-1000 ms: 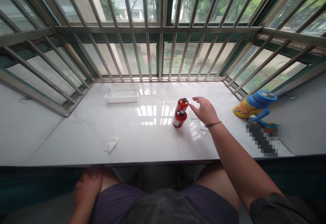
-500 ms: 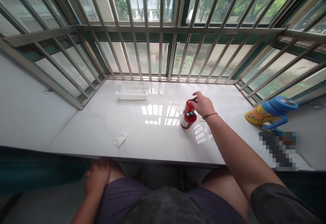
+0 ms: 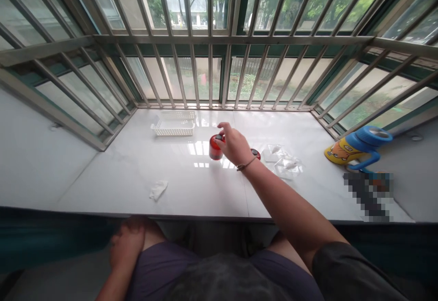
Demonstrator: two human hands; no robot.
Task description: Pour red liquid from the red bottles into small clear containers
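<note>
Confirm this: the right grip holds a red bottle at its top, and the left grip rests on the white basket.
Wrong on the left: in the head view, the left grip rests on the person's left leg; the white basket stands apart, near the window bars. The right grip does hold a red bottle at its top.

Two red bottles [image 3: 214,150] with two black caps [image 3: 219,137] are in view. The person shows one right hand [image 3: 236,145] and one left hand [image 3: 127,245], two in all, with one bracelet [image 3: 241,167]. One countertop [image 3: 191,196] bears one white basket [image 3: 174,132], one crumpled tissue [image 3: 158,190] and one blue-and-yellow flask [image 3: 347,148]. The clear plastic wrappers [image 3: 285,161] number more than one; their exact count cannot be told.
</note>
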